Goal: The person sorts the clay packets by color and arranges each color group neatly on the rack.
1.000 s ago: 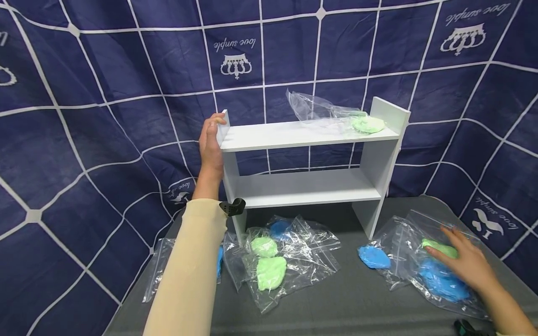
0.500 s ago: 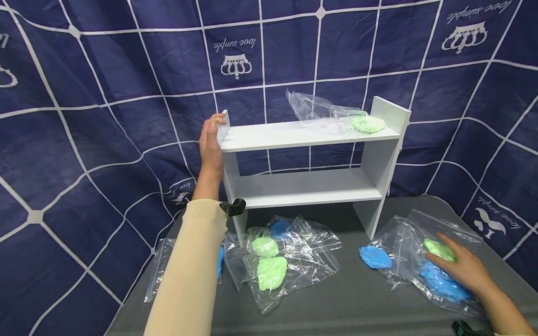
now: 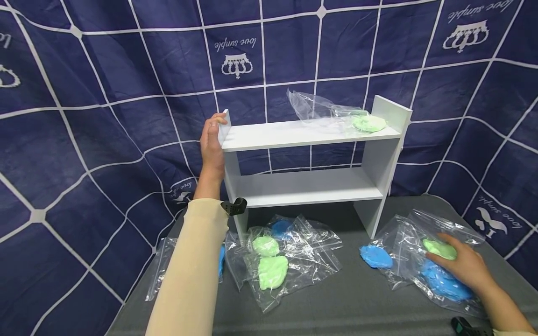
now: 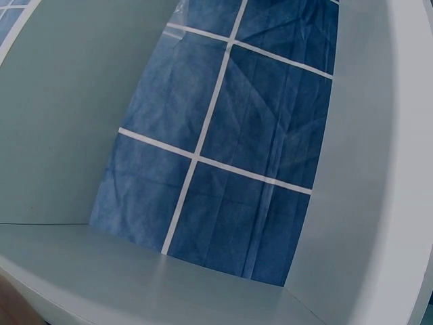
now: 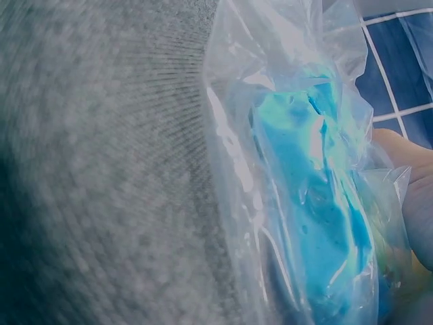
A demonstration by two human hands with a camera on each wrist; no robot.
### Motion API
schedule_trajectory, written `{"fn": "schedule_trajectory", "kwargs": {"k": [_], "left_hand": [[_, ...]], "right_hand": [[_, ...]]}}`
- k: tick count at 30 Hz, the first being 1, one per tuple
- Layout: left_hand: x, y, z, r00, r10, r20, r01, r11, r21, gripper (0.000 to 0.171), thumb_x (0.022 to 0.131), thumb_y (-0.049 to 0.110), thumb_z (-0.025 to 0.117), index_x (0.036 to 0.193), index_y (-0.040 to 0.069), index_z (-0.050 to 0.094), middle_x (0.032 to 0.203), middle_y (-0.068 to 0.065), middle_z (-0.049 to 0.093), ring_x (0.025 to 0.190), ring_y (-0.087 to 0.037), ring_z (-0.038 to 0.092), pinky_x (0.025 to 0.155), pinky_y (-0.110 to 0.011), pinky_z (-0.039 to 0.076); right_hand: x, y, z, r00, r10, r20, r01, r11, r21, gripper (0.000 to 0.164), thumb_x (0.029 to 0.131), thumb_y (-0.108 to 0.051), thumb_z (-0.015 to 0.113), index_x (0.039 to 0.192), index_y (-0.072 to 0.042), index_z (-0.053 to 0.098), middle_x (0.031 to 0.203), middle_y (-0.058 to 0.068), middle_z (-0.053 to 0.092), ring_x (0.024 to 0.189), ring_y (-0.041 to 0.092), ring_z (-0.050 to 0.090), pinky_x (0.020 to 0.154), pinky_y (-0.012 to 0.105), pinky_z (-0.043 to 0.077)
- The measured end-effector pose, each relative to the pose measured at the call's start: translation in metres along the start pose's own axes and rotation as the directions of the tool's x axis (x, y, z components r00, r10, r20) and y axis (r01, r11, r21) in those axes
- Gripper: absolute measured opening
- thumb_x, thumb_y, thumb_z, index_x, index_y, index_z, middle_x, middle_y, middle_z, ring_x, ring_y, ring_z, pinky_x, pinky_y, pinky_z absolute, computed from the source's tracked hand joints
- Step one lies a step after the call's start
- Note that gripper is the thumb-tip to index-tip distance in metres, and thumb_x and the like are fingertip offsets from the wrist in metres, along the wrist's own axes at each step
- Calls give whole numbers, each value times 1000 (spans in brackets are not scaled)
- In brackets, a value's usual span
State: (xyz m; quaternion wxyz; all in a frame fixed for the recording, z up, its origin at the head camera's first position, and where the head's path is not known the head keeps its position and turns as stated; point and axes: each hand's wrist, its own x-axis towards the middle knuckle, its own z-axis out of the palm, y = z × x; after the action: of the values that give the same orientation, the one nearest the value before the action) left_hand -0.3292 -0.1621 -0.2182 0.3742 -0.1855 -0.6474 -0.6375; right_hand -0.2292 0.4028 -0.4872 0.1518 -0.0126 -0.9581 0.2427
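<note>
My left hand (image 3: 212, 144) grips the top of the left side panel of a small white two-tier shelf (image 3: 308, 186), fingers over its edge. The shelf's inner boards fill the left wrist view. At the right, my right hand (image 3: 468, 268) holds a clear zip bag with a flat light-green lump (image 3: 437, 248) between thumb and fingers. A bagged blue lump (image 3: 445, 282) lies just below that hand, and the right wrist view shows this blue lump close up inside shiny plastic. A clear bag with a pale green lump (image 3: 368, 123) rests on the upper shelf's right end.
In front of the shelf lie clear bags with green lumps (image 3: 272, 272) and a blue lump (image 3: 280, 227). Another bagged blue lump (image 3: 376, 256) sits near the shelf's right foot. A bag (image 3: 161, 266) is partly behind my left sleeve. A dark blue checked curtain (image 3: 286, 51) hangs behind.
My right hand's fingers have closed in around the green lump's bag, and the bag's upper edge has shifted slightly. My left hand stays on the shelf panel.
</note>
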Motion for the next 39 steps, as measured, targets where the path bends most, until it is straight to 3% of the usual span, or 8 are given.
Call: {"fn": "schedule_trajectory", "kwargs": {"k": [3, 8, 16, 20, 23, 29, 35, 39], "left_hand": [[0, 0, 0, 1000, 7, 3, -7, 1000, -5, 46, 95, 26, 35, 111, -16, 50, 145, -22, 52, 145, -26, 38, 117, -27, 26], [1, 0, 0, 1000, 1, 0, -1, 1000, -10, 28, 95, 26, 36, 96, 8, 57, 144, -21, 53, 144, -23, 40, 116, -26, 27], [0, 0, 1, 1000, 7, 7, -7, 1000, 8, 47, 96, 25, 34, 113, -16, 49, 145, -20, 52, 145, -25, 38, 118, -28, 25], [1, -4, 1, 1000, 10, 1, -10, 1000, 6, 45, 97, 25, 34, 112, -14, 50, 145, -21, 52, 145, -26, 38, 117, -28, 26], [6, -15, -1, 1000, 8, -5, -8, 1000, -3, 40, 97, 29, 35, 105, -4, 55, 145, -17, 54, 144, -21, 40, 117, -28, 26], [-1, -2, 0, 1000, -7, -7, 7, 1000, -12, 37, 97, 25, 35, 104, -7, 53, 145, -21, 52, 144, -24, 39, 116, -26, 27], [-2, -2, 0, 1000, -9, -3, 9, 1000, -26, 26, 97, 23, 36, 97, 8, 57, 145, -23, 52, 144, -26, 39, 115, -25, 27], [0, -1, 1, 1000, 2, -2, -2, 1000, -21, 37, 98, 23, 35, 106, -10, 52, 144, -22, 52, 144, -25, 39, 116, -25, 27]], "right_hand": [[-1, 0, 1, 999, -13, -34, 13, 1000, 3, 73, 87, -39, 72, 139, 5, 45, 129, 48, 46, 106, 66, 46, 86, 71, 33], [-2, 0, -1, 996, -32, -87, 32, 999, -1, 69, 86, -36, 73, 136, 5, 48, 125, 48, 48, 103, 64, 48, 86, 68, 31], [1, -11, -22, 989, 1, -146, -1, 1000, 0, 70, 88, -34, 71, 138, 6, 45, 127, 48, 45, 107, 62, 44, 88, 66, 26], [5, -26, -38, 983, 21, -185, -19, 1000, 11, 71, 88, -35, 70, 140, 6, 45, 129, 46, 45, 109, 60, 43, 85, 63, 26], [10, -37, -51, 975, 5, -222, -3, 1000, 10, 70, 87, -34, 71, 139, 6, 46, 127, 45, 46, 106, 59, 43, 79, 59, 27], [28, -66, -84, 966, -29, -256, 31, 1000, 4, 70, 87, -32, 71, 142, 3, 45, 129, 43, 45, 109, 59, 40, 77, 56, 27], [41, -99, -134, 943, 1, -333, 1, 1000, 4, 72, 89, -31, 69, 149, -2, 41, 136, 42, 42, 115, 59, 36, 76, 52, 26], [48, -122, -159, 899, -6, -439, 44, 996, 77, 68, 87, -26, 70, 148, -7, 45, 142, 28, 50, 122, 28, 45, 89, 33, 28]]}}
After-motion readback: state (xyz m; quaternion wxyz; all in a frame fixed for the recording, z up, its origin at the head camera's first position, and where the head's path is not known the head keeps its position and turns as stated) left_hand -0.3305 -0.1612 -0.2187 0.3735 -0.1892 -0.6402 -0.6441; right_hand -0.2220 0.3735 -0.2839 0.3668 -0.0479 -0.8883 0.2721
